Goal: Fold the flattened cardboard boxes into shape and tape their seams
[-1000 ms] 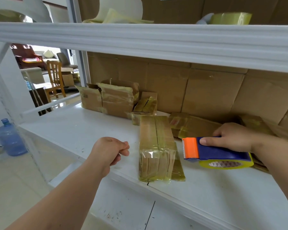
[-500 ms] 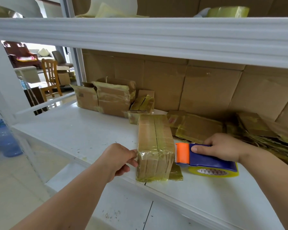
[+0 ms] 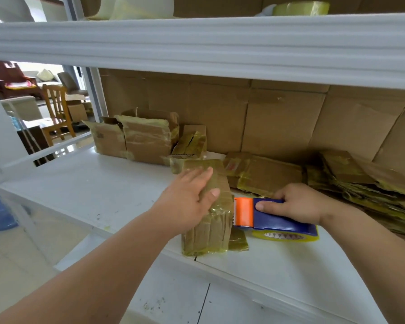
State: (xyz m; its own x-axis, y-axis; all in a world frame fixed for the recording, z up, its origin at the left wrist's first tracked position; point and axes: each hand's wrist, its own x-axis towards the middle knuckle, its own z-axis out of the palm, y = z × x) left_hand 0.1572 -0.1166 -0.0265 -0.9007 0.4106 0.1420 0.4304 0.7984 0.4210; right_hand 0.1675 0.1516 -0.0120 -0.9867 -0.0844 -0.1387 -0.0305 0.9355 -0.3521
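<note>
Resting flat with fingers spread, our left hand (image 3: 189,202) presses the top of the taped box (image 3: 207,211) at the front edge of the white shelf (image 3: 98,190). Just to its right, our right hand (image 3: 297,204) grips the blue tape dispenser (image 3: 274,218), its orange end against the box. Flattened boxes (image 3: 360,183) lie behind; folded boxes (image 3: 140,136) stand farther back.

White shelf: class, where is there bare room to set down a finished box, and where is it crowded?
Bare: the white shelf left of the taped box under the left hand, before the open boxes; also the front right, below the tape dispenser. Crowded: back right, flattened boxes.
</note>
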